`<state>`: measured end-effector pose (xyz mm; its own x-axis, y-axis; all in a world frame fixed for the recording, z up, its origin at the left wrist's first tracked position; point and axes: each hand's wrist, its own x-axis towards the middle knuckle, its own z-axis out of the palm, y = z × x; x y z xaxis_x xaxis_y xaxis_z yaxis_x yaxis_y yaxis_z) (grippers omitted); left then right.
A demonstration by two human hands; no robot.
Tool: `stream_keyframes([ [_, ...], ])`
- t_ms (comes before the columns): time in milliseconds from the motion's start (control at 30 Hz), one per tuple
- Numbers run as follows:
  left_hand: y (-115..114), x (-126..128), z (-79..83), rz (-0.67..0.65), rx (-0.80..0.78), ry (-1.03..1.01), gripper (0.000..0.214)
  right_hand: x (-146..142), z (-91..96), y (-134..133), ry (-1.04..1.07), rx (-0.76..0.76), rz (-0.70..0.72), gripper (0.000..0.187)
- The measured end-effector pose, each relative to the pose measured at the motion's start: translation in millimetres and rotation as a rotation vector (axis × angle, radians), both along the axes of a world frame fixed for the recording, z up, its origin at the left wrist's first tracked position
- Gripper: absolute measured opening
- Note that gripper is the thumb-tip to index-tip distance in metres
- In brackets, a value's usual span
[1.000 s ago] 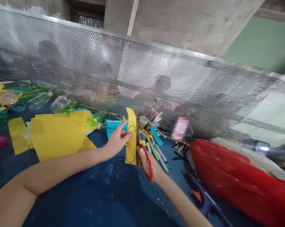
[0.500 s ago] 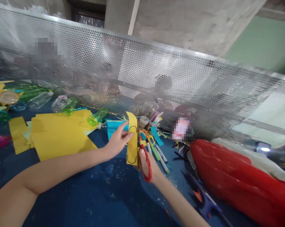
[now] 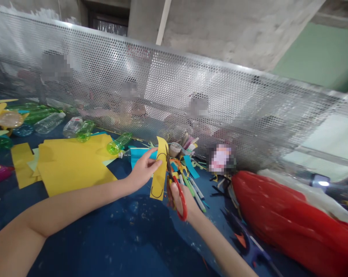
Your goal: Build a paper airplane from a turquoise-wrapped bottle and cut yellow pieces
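A narrow yellow paper strip (image 3: pixel 159 179) stands upright over the table, with curved dark lines drawn near its two ends. My left hand (image 3: pixel 143 167) pinches its left edge between thumb and fingers. Red-handled scissors (image 3: pixel 183 204) are in my right hand (image 3: pixel 178 196), with the fingers through the loops. Their dark blades point up along the strip's right edge, near its upper part; whether they touch the paper I cannot tell. Behind the strip lies a piece of blue paper (image 3: pixel 136 156).
Large yellow sheets (image 3: pixel 72 163) lie to the left, with green bottles (image 3: pixel 119 143) behind them. Markers (image 3: pixel 195 192) and paper scraps sit just right of the scissors. Farther right are a red plastic bag (image 3: pixel 286 219) and a dark blue glue gun (image 3: pixel 253 246). A perforated metal screen (image 3: pixel 168 80) borders the back.
The strip's lower end has swung a little left, tilting it. The scissors have shifted slightly away from its edge, and their blades show more clearly now.
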<state>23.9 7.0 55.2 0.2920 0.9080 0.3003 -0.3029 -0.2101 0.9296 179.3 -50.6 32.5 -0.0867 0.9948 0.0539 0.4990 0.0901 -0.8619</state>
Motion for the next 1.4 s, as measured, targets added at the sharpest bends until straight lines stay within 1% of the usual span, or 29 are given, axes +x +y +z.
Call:
stream_keyframes([
  [100,1,0,0.8,-0.003,-0.001,-0.005,0.052,0,1.6,0,0.000,-0.009,-0.005,0.056],
  [267,2,-1,0.6,0.025,-0.005,0.029,0.050,3,8.1,-1,-0.082,0.015,-0.005,0.053],
  [400,4,-2,1.4,0.006,-0.007,0.012,0.045,10,11.0,2,-0.111,0.022,0.003,0.049],
  [600,6,-4,5.8,-0.046,-0.058,0.010,0.041,19,8.3,7,-0.102,-0.020,0.020,0.046],
  [767,11,-5,2.9,-0.015,-0.036,0.076,0.037,24,6.2,9,-0.105,-0.022,0.022,0.044],
  [1000,16,-7,2.5,0.020,-0.033,0.122,0.027,27,9.3,8,-0.183,-0.003,0.029,0.043],
  [1200,23,-9,-2.7,0.008,0.015,0.128,0.027,28,5.1,11,-0.178,-0.018,-0.001,0.043],
  [1400,27,-10,-2.7,0.015,-0.003,0.135,0.025,30,3.0,13,-0.213,-0.013,-0.021,0.046],
])
